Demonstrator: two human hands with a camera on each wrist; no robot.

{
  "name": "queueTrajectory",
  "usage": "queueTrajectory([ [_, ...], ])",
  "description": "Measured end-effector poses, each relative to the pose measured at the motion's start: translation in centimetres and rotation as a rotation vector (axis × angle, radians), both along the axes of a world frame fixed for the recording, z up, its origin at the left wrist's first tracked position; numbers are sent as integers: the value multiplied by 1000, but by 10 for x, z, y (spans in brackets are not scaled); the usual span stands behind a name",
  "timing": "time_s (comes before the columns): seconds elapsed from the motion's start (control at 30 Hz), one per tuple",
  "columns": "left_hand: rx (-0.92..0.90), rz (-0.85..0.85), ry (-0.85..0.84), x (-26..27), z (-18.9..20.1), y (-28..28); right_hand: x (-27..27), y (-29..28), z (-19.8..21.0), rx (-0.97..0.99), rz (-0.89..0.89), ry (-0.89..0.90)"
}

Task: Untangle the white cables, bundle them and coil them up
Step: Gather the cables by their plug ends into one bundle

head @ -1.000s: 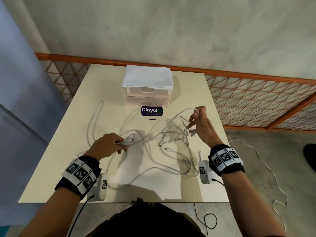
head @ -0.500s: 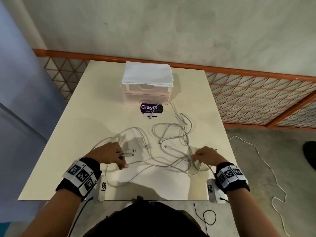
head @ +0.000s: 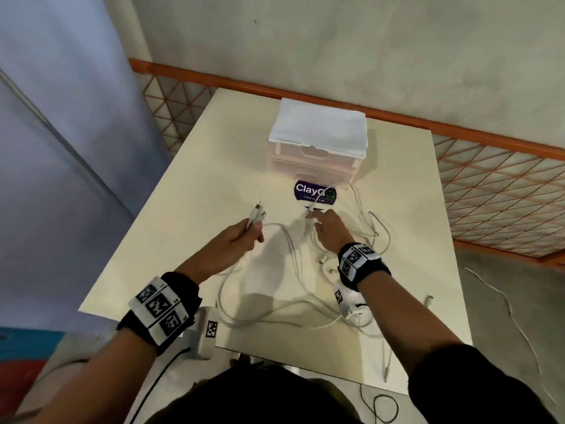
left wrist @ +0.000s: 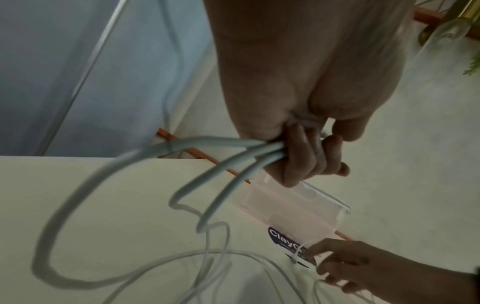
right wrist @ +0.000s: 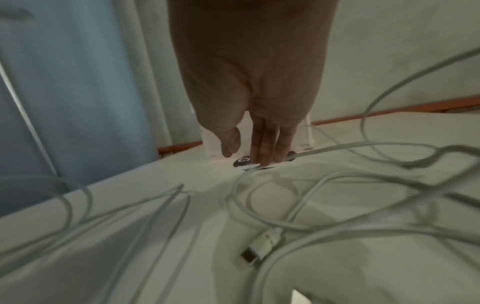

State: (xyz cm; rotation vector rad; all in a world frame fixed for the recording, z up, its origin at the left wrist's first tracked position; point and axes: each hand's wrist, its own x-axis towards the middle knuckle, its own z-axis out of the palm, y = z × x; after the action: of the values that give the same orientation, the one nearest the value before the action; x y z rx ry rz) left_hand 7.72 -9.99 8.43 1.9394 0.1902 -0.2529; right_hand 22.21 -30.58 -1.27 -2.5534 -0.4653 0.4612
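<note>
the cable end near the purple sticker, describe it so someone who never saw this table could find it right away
Start at the translucent drawer box with a white cloth on top, at the table's far edge. Just in front of it lies a purple ClayGo sticker. The cable end crosses that sticker, right at the right hand's fingertips; the other plugs are either in the left hand or nearer the person.

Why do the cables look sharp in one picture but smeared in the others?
Head view: mostly sharp, soft shadows under both hands, table edges bowed by the wide lens. Left wrist view: the cables nearest the lens are thick and blurred. Right wrist view: strands streak at the edges, while one plug stays fairly clear.
</note>
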Motion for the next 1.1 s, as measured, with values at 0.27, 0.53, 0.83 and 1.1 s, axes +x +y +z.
queueTrajectory([
  [0.27,-39,14,-29,3,-10,14,48,17,-36,-176,67,-53],
  [0.53,-85,120,-92,31,-22,11,24,37,15,378,98,134],
  [0.83,-144,167,-321,58,-7,-23,-14,51,129,882,27,279],
  [1.1,-400,194,-407,45,28,-22,-53,50,82,639,165,484],
])
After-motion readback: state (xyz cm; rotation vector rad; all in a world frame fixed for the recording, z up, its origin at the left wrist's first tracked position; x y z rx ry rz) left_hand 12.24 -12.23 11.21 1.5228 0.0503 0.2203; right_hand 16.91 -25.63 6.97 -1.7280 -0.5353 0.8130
